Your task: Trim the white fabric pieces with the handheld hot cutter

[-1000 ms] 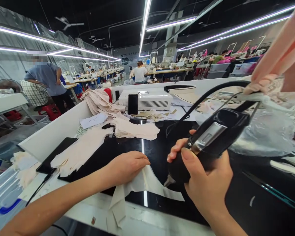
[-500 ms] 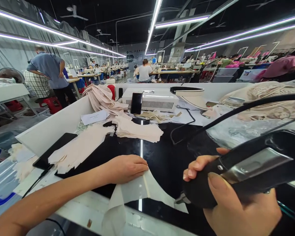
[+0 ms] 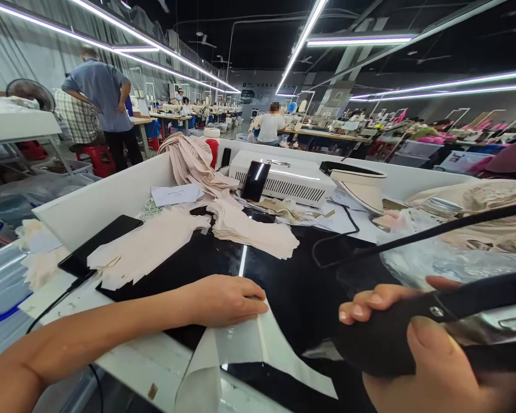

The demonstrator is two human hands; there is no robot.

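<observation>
A pale, curved fabric piece lies across the black glossy table surface, with one end hanging over the front edge. My left hand rests on its upper edge, fingers bent and pressed together on the cloth; the thumb is hidden. In my right hand is a black corded handheld tool, the fingers wrapped around its rounded head. Its metal tip is blurred and hovers over the table just right of the fabric.
Cut fabric stacks lie beyond my left hand, near a black tablet. A phone leans on a white vented box. The tool's thick cable crosses the right side above plastic-wrapped fabric. People sit and stand farther back.
The tool has moved right and away from the fabric's right end, where its tip was touching. My left hand stays on the cloth. The camera view has tilted and shifted slightly.
</observation>
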